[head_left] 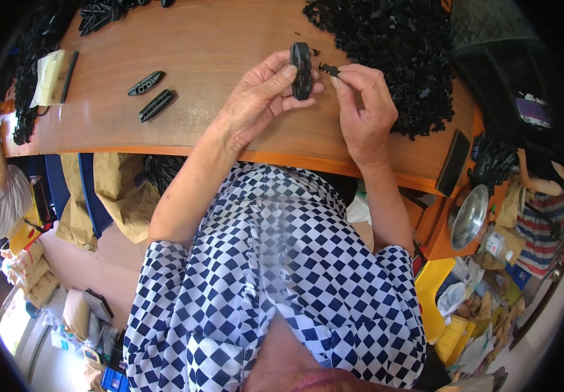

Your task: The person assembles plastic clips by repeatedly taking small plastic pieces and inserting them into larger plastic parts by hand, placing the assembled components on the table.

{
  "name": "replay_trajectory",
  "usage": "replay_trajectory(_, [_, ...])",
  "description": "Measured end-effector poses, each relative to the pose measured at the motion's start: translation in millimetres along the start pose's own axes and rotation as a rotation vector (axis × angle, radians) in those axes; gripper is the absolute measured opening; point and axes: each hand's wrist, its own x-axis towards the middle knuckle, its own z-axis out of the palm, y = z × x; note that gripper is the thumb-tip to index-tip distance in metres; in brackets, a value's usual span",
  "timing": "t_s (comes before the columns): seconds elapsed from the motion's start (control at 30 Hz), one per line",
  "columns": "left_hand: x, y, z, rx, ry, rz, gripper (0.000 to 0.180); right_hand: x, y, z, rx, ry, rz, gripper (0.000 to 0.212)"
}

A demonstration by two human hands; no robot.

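In the head view, the left hand and the right hand are near twelve o'clock, above the wooden counter. The left grip is closed around a black elongated casing, held roughly upright on end, with the thumb across its face and fingers behind. The right grip pinches a small black toothed clip between thumb and forefinger, just beside the casing at three o'clock – a narrow gap divides the two.

At nine o'clock from the left hand, two black boat-shaped pieces lie near each other, both slanted. Farther that way lies a pale packet. A broad heap of small black parts spreads at one o'clock from the right hand. A dark smartphone-like slab lies at four o'clock – a shiny metal bowl sits beyond it, nearer five.
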Motion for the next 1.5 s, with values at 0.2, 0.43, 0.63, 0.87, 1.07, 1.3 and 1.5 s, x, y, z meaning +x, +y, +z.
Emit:
replay_trajectory(0.2, [2.4,-10.5,6.5,-0.064,-0.063,-0.021,0.032,-10.7,5.7,0.1,-0.073,0.035,-0.07,0.024])
replay_trajectory(0.43, [3.3,-15.5,13.5,-0.073,-0.019,-0.018,0.029,-12.0,4.3,-2.4,-0.132,0.065,-0.137,0.029])
replay_trajectory(0.63, [3.9,-22.0,18.5,-0.024,0.009,0.0,0.033,-14.1,1.5,6.4,-0.143,0.106,-0.105,0.027])
replay_trajectory(0.87, [8.6,-28.7,20.2,-0.009,0.059,-0.006,0.035,-15.2,1.3,15.5,-0.12,0.107,-0.073,0.025])
replay_trajectory(1.07, [7.4,-26.1,13.2,0.043,0.046,-0.011,0.034,-14.2,0.7,19.2,-0.129,0.09,-0.084,0.023])
replay_trajectory(1.3, [-6.2,-20.2,12.7,0.145,-0.006,0.018,0.041,-15.4,-11.3,22.2,0.449,-0.004,0.469,0.018])
replay_trajectory(1.5, [-21.5,-17.7,6.5,0.585,-0.005,0.124,0.06,-16.1,-12.2,21.1,0.938,-0.319,0.828,0.033])
